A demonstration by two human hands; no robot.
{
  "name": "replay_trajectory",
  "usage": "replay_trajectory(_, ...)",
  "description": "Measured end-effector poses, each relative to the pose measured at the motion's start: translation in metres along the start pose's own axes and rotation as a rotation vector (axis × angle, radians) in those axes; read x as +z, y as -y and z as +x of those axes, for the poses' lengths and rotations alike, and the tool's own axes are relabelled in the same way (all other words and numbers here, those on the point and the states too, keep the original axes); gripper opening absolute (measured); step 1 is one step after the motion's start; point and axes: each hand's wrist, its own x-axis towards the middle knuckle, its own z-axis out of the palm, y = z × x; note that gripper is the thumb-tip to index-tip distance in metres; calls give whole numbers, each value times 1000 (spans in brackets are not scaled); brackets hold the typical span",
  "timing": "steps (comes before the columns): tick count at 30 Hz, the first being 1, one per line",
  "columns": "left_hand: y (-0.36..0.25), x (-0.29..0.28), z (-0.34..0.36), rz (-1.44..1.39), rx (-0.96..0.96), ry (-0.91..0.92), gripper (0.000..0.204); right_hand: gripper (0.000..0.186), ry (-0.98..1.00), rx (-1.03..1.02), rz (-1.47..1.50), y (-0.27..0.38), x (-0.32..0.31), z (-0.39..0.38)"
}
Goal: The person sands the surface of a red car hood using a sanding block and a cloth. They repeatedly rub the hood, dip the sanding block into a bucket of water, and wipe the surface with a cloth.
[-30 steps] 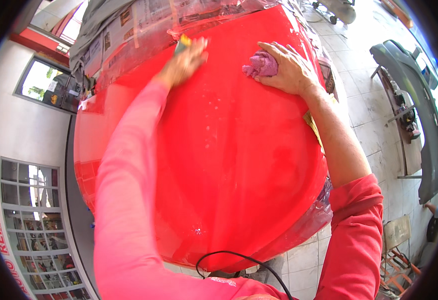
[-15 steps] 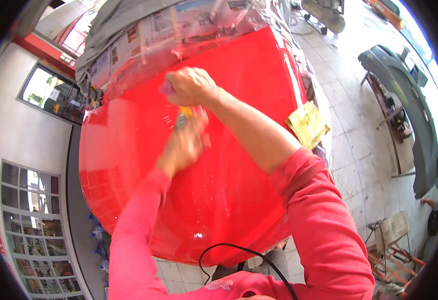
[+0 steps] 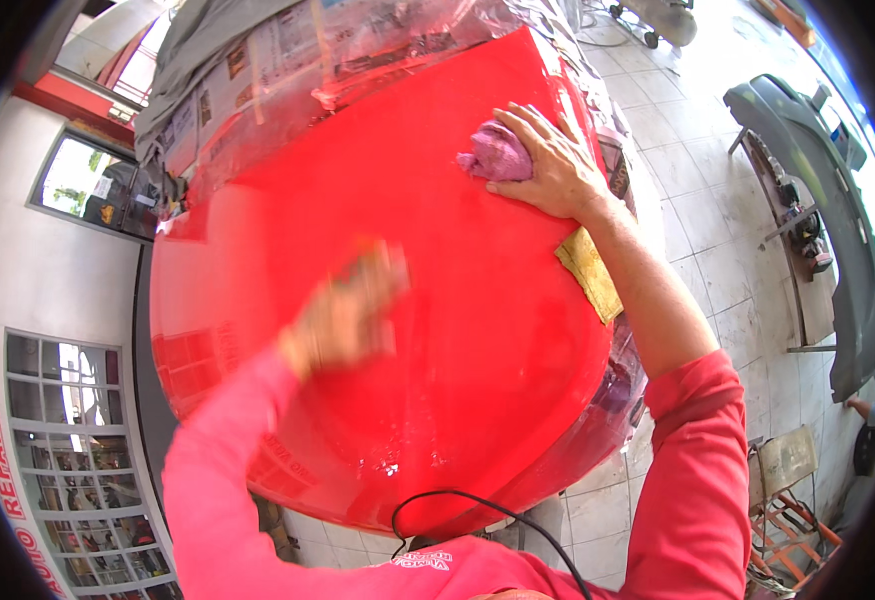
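Observation:
A glossy red car hood (image 3: 458,330) spreads out in front of me, with small wet spots toward its near edge. At its far right, my right hand (image 3: 561,170) presses a bunched pink cloth (image 3: 498,153) onto the paint, fingers stretched beside it and thumb below. Smeared by motion, my left hand (image 3: 343,315) is over the hood's left middle, closed around a greenish bottle-like thing (image 3: 373,265) with an orange-yellow top; its exact kind is blurred. A folded yellow cloth (image 3: 590,275) lies on the hood's right edge, partly behind my right forearm.
Newspaper and plastic masking (image 3: 278,75) covers the car beyond the hood. To the right, a grey bumper (image 3: 808,190) rests on a stand above the tiled floor (image 3: 693,215). A black cable (image 3: 478,495) loops near my chest. A white wall (image 3: 18,220) borders the left.
My right hand has swept right with the pink cloth, from the upper middle to the hood's far right. My left hand has shifted slightly down and left, still holding the greenish thing.

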Motion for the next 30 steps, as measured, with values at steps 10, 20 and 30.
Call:
replay_trajectory(10,51,6,96,65,-180,-254,69,97,-48,-19,31,6,9,8)
replay_trajectory(20,10,-4,54,107,-53,-29,67,98,-60,8,40,-6,7,-1)
replay_trajectory(30,34,10,97,107,-189,-256,71,95,-52,-25,56,6,4,6)
